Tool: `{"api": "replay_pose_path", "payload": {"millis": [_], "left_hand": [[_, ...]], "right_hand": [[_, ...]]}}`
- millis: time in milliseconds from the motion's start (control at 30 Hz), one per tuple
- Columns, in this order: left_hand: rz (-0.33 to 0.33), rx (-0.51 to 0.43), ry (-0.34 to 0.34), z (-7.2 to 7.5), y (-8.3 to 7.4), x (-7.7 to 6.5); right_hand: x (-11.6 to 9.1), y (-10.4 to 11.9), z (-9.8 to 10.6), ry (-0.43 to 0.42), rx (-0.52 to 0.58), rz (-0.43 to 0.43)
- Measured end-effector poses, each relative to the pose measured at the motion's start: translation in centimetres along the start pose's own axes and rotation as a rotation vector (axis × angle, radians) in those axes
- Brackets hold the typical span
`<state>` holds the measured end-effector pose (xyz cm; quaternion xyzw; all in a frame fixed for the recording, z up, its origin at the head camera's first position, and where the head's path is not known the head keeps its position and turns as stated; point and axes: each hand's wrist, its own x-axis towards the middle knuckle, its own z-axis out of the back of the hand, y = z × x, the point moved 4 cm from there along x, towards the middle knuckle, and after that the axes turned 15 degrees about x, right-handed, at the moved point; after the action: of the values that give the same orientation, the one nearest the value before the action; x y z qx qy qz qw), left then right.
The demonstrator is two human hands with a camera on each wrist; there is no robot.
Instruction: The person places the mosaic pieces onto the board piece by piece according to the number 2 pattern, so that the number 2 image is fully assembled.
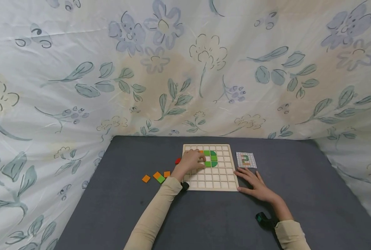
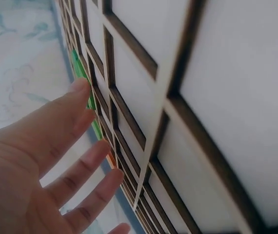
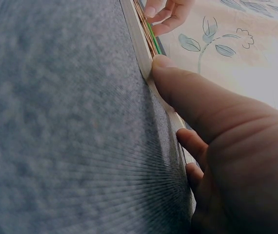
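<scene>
Working over a square, pale wooden grid board (image 1: 216, 180) lying flat near the far edge of a dark grey counter (image 1: 216, 222). Having on its grid a small group of green square and round-edged tiles (image 1: 214, 158), with an orange tile (image 1: 201, 151) beside them at the far left end. Holding the left hand (image 1: 191, 160) over the board's left part with fingers loosely bent and fingertips apart, partly covering the orange tile. Resting the right hand (image 1: 255, 185) with fingers spread by the near right corner, touching the board's edge with the thumb. Having a red piece (image 1: 177, 160) lying by the board's left edge, partly hidden behind the left hand, and, nearer and farther left, loose orange square tiles (image 1: 146, 178) and a green square tile (image 1: 161, 180) touching one of them. Having a white printed card (image 1: 249, 165) with a coloured pattern lying just right of the board. Wearing beige sleeves (image 1: 155, 217) and facing a white cloth (image 1: 173, 83) printed with flowers and leaves.
</scene>
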<state>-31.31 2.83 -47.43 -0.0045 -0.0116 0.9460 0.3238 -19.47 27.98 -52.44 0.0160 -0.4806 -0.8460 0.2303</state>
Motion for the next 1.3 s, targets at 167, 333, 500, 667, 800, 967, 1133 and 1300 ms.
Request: {"api": "replay_pose_path", "payload": {"millis": [167,333,500,667,800,967,1133,1300], "left_hand": [[0.005,-0.064,-0.019,0.0,0.5,-0.6],[0.01,-0.095,-0.042,0.1,1.2,-1.2],[0.019,-0.104,-0.063,0.0,1.9,-1.9],[0.064,-0.138,-0.058,0.0,2.7,-2.9],[0.084,-0.171,-0.071,0.2,3.4,-3.9],[0.101,-0.201,-0.101,0.5,4.6,-5.1],[0.144,-0.202,-0.108,0.5,5.7,-6.4],[0.184,-0.195,-0.115,0.1,6.7,-7.5]], "right_hand": [[0.0,0.0,0.0,0.001,0.003,0.002],[-0.1,0.0,0.0,0.001,0.003,0.001],[-0.1,-0.1,0.0,0.002,-0.004,-0.007],[-0.1,-0.1,0.0,-0.001,0.003,-0.006],[-0.1,-0.1,0.0,-0.003,0.002,0.002],[-0.1,-0.2,-0.1,-0.004,0.006,-0.006],[0.0,-0.1,0.0,-0.005,0.007,-0.02],[0.0,0.0,0.1,0.001,0.008,-0.021]]}}
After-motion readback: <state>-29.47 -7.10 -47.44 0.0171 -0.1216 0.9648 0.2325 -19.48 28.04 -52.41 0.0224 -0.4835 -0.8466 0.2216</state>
